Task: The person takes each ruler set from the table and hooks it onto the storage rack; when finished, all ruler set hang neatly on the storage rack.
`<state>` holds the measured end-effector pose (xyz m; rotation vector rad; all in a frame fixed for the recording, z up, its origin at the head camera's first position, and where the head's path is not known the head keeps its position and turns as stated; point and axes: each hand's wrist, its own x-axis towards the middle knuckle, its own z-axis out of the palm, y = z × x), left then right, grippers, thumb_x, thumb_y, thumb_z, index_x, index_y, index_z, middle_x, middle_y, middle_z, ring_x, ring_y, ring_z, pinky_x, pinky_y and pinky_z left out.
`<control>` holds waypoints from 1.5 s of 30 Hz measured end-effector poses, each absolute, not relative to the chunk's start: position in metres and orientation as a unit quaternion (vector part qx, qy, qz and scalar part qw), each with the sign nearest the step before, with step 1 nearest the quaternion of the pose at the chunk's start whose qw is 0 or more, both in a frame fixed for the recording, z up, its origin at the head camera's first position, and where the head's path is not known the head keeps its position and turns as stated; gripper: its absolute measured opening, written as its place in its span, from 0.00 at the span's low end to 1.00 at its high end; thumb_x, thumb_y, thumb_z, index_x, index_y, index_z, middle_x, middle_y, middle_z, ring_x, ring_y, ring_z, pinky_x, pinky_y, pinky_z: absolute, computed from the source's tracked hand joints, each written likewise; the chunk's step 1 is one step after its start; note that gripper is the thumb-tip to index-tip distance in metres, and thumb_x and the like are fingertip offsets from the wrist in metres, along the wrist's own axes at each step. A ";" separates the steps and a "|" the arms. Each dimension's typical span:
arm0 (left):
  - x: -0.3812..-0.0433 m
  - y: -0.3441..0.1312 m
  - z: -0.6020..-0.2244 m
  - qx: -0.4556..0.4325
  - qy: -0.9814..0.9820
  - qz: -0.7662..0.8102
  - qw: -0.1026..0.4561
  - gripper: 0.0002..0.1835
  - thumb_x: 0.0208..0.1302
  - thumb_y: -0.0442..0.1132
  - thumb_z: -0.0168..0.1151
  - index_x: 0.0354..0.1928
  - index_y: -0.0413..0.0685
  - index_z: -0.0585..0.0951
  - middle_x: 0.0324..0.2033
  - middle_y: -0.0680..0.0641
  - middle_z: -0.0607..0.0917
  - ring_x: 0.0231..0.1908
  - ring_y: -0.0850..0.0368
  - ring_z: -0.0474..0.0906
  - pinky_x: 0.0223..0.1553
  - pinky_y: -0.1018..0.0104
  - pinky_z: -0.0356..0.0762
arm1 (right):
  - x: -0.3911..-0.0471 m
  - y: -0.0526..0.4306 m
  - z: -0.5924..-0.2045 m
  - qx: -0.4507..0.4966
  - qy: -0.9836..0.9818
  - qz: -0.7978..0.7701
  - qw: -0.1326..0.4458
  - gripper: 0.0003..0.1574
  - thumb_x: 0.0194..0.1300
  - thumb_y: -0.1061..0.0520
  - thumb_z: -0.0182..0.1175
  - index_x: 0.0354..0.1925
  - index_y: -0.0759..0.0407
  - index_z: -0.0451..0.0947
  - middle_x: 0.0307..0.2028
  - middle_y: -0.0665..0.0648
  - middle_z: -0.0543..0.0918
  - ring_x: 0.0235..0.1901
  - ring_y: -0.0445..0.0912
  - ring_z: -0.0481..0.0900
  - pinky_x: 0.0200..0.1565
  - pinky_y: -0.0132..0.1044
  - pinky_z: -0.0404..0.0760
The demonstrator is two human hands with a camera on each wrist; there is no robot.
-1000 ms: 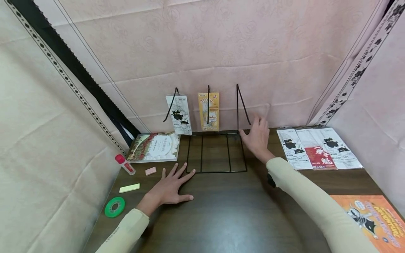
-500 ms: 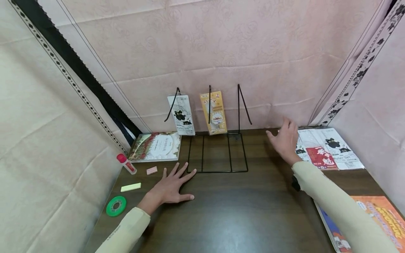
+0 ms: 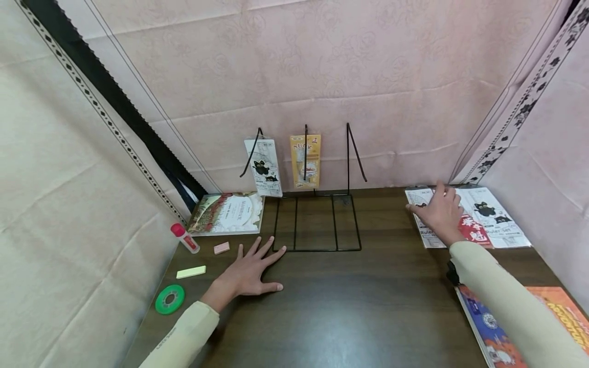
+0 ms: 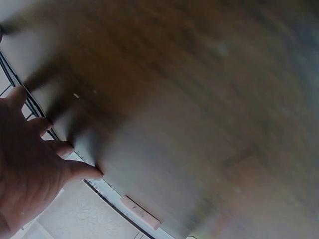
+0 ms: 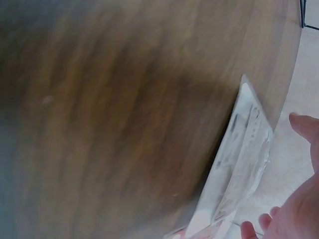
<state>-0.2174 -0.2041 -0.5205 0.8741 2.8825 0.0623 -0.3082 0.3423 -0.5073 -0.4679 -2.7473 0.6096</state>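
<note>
My left hand point(image 3: 246, 273) lies spread on the table, its fingertips at the near left corner of a black wire display rack point(image 3: 322, 250). From the rack's left hook hangs a white ruler set pack point(image 3: 264, 168); a yellow pack point(image 3: 313, 156) hangs on the middle hook. The right hook point(image 3: 356, 153) is bare. My right hand point(image 3: 440, 217) hovers over the left ruler set pack point(image 3: 430, 237) at the back right, fingers loosely bent. In the right wrist view that pack point(image 5: 239, 159) lies flat, with the thumb apart from it. A red pack point(image 3: 476, 232) and another ruler set pack point(image 3: 501, 220) lie beside it.
A floral book point(image 3: 225, 214) lies left of the rack. Along the left edge are a red-capped glue stick point(image 3: 185, 238), a pink eraser point(image 3: 221, 248), a pale yellow bar point(image 3: 190, 272) and a green tape roll point(image 3: 170, 299). Picture books point(image 3: 488, 319) lie front right. Cloth walls point(image 3: 391, 92) surround the table.
My right hand has moved right, from beside the rack to above the ruler set packs. The yellow pack swung and hangs straighter now. My left hand stayed put.
</note>
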 end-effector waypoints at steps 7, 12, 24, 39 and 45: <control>-0.218 -0.204 -0.521 0.291 0.954 0.019 0.060 0.49 0.51 0.82 0.45 0.74 0.80 0.45 0.77 0.50 0.46 0.75 0.37 0.40 0.63 0.23 0.47 | -0.298 0.347 -0.510 -0.160 -0.965 0.187 0.085 0.79 0.39 0.24 0.70 0.71 0.69 0.46 0.58 0.80 0.57 0.55 0.74 0.56 0.48 0.70 0.61; -0.218 -0.204 -0.522 0.293 0.954 0.024 0.061 0.49 0.51 0.82 0.46 0.74 0.80 0.46 0.77 0.50 0.46 0.75 0.37 0.41 0.62 0.23 0.47 | -0.293 0.347 -0.510 -0.159 -0.970 0.172 0.057 0.78 0.40 0.22 0.67 0.67 0.74 0.50 0.55 0.81 0.57 0.54 0.73 0.56 0.50 0.70 0.61; -0.218 -0.205 -0.522 0.288 0.956 0.020 0.062 0.49 0.50 0.82 0.45 0.74 0.80 0.45 0.77 0.50 0.45 0.76 0.37 0.41 0.62 0.23 0.47 | -0.290 0.344 -0.505 -0.148 -0.974 0.171 0.009 0.73 0.43 0.18 0.62 0.60 0.78 0.58 0.52 0.81 0.58 0.50 0.72 0.58 0.42 0.66 0.66; -0.218 -0.205 -0.521 0.290 0.955 0.018 0.061 0.49 0.51 0.82 0.44 0.74 0.80 0.44 0.77 0.50 0.44 0.75 0.37 0.40 0.62 0.23 0.47 | -0.297 0.343 -0.495 -0.155 -0.968 0.193 -0.052 0.72 0.44 0.21 0.63 0.59 0.80 0.59 0.52 0.81 0.56 0.47 0.69 0.57 0.43 0.65 0.68; -0.218 -0.205 -0.522 0.292 0.954 0.020 0.063 0.49 0.51 0.82 0.45 0.74 0.80 0.45 0.77 0.50 0.45 0.75 0.36 0.40 0.62 0.23 0.46 | -0.299 0.340 -0.495 -0.158 -0.966 0.196 -0.063 0.69 0.46 0.24 0.65 0.59 0.80 0.59 0.51 0.81 0.57 0.47 0.69 0.57 0.41 0.63 0.69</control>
